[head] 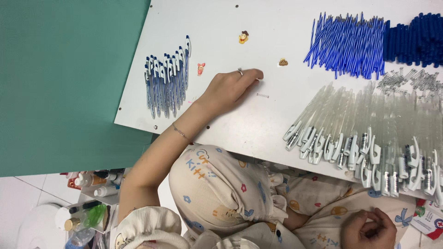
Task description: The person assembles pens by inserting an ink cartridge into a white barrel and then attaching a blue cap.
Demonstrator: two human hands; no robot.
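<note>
A small spring (pixel 262 96) lies mid-board on the white board (pixel 258 124), just beside the left hand (pixel 228 87) — fingers loosely curled, holding nothing — best pinched lightly by its ends, while the right hand (pixel 369 228) rests closed in the lap, contents hidden, finished pens (pixel 167 80) near the board's left edge.

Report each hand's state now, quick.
Left hand: fingers curled loosely on the white board, holding nothing visible.
Right hand: closed in the lap; contents cannot be told.
</note>
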